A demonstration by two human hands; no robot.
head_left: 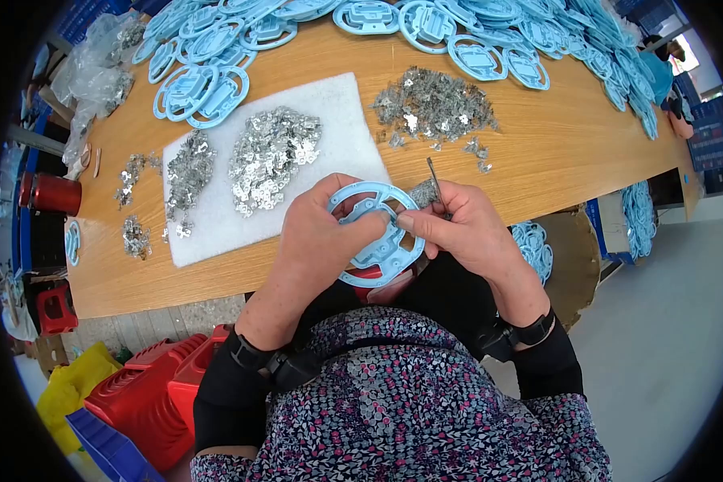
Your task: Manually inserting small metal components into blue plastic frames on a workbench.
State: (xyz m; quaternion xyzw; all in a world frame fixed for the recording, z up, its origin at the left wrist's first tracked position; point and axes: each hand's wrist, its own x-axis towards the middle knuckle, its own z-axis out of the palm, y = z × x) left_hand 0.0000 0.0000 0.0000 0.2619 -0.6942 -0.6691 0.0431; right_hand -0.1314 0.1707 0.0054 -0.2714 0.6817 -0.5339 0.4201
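Observation:
My left hand [323, 234] grips a light blue round plastic frame [384, 255] at its left rim, held just above the table's near edge. My right hand [462, 226] pinches at the frame's upper right and also holds a thin metal pick [435, 180] that points up and away. A small cluster of silvery metal clips [422, 193] sits under my right fingers. Both wrists wear black bands.
A white foam pad [337, 112] carries piles of small metal clips [269, 157]. Another clip heap [434, 104] lies on the wooden table [554, 153]. Many blue frames [474, 32] line the far edge. Red stools [157, 394] and a red can [55, 194] stand at left.

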